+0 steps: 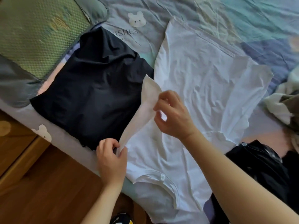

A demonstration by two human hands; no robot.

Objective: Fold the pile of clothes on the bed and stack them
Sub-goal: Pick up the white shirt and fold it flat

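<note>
A white T-shirt (pixel 202 88) lies spread flat on the bed, its collar toward me at the near edge. Its left sleeve (pixel 146 101) is lifted off the bed and stretched between my hands. My left hand (pixel 111 157) pinches the sleeve's near end by the bed's edge. My right hand (pixel 173 115) pinches the sleeve higher up, above the shirt's body. A folded dark navy garment (pixel 93 88) lies on the bed to the left of the shirt, partly under the raised sleeve.
A green quilted pillow (pixel 37 31) lies at the far left. Unfolded clothes (pixel 284 109) are heaped at the right edge, and a black garment (pixel 258 167) lies by my right forearm. The bedsheet (pixel 242 21) is wrinkled. A wooden floor (pixel 48 183) runs along the bed's near side.
</note>
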